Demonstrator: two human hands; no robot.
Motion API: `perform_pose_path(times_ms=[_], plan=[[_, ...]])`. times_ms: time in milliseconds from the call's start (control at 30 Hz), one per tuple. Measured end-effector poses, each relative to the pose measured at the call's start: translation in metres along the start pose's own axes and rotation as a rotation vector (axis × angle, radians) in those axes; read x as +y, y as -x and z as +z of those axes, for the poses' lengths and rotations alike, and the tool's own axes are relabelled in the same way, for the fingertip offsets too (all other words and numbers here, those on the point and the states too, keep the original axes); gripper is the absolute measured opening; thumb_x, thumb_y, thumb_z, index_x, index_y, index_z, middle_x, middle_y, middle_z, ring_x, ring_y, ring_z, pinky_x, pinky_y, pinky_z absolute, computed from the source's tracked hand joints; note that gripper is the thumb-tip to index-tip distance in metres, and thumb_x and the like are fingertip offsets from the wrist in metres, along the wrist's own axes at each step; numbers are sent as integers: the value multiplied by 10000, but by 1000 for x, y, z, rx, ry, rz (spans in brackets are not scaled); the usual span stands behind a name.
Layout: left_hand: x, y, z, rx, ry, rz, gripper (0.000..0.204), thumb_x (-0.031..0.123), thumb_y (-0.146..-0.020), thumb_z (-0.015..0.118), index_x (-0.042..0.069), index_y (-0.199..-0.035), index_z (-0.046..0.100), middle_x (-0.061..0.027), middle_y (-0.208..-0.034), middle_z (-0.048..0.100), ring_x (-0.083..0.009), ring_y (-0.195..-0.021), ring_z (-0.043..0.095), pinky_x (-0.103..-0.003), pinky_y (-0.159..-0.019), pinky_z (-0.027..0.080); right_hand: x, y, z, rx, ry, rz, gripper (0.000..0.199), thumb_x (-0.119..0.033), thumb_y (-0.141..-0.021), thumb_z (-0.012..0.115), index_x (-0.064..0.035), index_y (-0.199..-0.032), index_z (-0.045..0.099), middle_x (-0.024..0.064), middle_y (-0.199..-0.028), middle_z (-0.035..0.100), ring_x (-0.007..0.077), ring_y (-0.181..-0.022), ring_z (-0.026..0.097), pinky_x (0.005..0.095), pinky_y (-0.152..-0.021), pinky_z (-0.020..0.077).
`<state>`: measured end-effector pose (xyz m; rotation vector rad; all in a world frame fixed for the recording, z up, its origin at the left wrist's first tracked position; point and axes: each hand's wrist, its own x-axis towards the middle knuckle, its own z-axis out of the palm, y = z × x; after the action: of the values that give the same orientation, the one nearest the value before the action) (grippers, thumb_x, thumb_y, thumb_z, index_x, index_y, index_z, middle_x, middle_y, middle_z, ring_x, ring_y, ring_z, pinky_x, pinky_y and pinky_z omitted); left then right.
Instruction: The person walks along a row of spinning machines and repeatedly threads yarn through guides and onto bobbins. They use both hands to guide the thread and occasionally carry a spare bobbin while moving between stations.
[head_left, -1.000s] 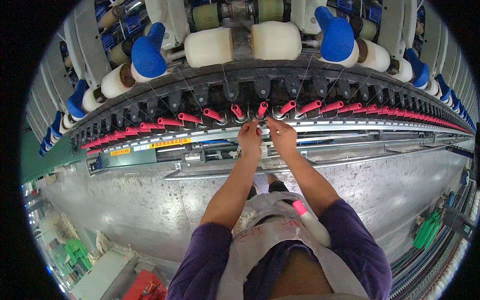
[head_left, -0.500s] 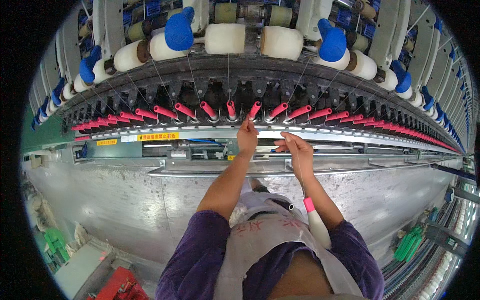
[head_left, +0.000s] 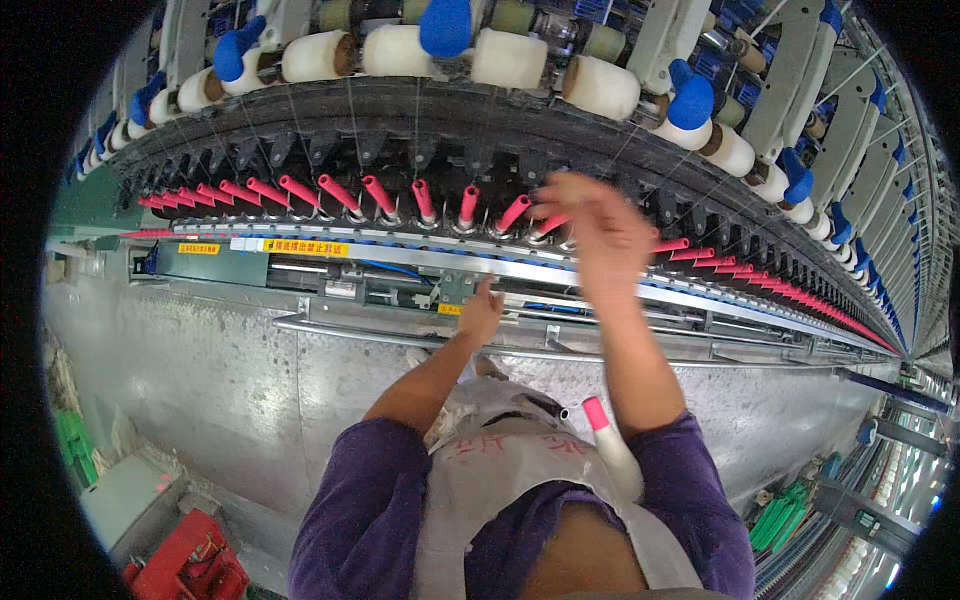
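Observation:
My left hand (head_left: 481, 311) is just below the long metal rail (head_left: 500, 268), fingers mostly curled; whether anything thin is between them does not show. Raised over the row of spindles, my right hand (head_left: 605, 235) is smeared by motion and covers some pink bobbin tubes. Next to it stand a pink tube (head_left: 513, 213) and another pink tube (head_left: 468, 207), both on spindles. A bobbin of white yarn with a pink top (head_left: 615, 450) is tucked at my apron (head_left: 520, 470), beside my right forearm. No yarn shows between it and my hand.
White rollers (head_left: 508, 58) and blue handles (head_left: 690, 97) line the spinning machine above the spindles. A tubular bar (head_left: 400, 340) runs along the machine's near side. A red object (head_left: 190, 560) and a grey box (head_left: 130, 505) are at lower left.
My left hand has dropped from a pink tube to below the rail. My right hand has risen from the rail to over the spindles. The view has shifted and tilted.

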<state>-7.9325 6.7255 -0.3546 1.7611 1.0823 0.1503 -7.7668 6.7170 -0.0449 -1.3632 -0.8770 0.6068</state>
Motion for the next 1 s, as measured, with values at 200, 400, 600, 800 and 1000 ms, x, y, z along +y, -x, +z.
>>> perform_pose_path(times_ms=[200,400,600,800,1000], plan=[[46,100,-40,-812,403,68,417,320,-973,625,93,-1321,588,-96,-1089,696,-159,-934,665,-333,-797,539,43,35,-6,-156,1135,-224,129,-70,-921,619,-17,-1015,689,190,-923,699,327,-725,701,405,-703,567],[179,137,-112,-1370,684,346,514,345,-1003,614,24,-1393,518,-79,-1254,635,-133,-1115,592,-309,-948,490,-31,-4,3,-13,1224,-558,129,-142,-964,586,-58,-963,684,146,-896,683,304,-745,660,400,-665,537],[238,174,-121,-1499,629,589,527,404,-996,613,16,-1348,559,-91,-1251,641,-157,-1153,572,-317,-1015,450,-39,26,-8,-271,1220,-265,162,-145,-936,640,14,-964,660,190,-947,678,306,-918,652,423,-801,540],[256,201,-138,-1410,482,658,516,413,-963,660,63,-1332,573,-90,-1196,656,-164,-1116,585,-311,-976,470,-106,-24,34,312,1346,-827,151,-221,-863,709,-94,-945,717,123,-876,628,336,-904,597,454,-768,431],[278,219,-168,-1262,811,847,468,333,-956,675,54,-1319,575,-104,-1230,635,-190,-1145,584,-329,-996,465,-198,-126,63,62,1693,-919,136,-214,-880,654,-100,-900,723,96,-811,704,317,-790,682,465,-798,439]])
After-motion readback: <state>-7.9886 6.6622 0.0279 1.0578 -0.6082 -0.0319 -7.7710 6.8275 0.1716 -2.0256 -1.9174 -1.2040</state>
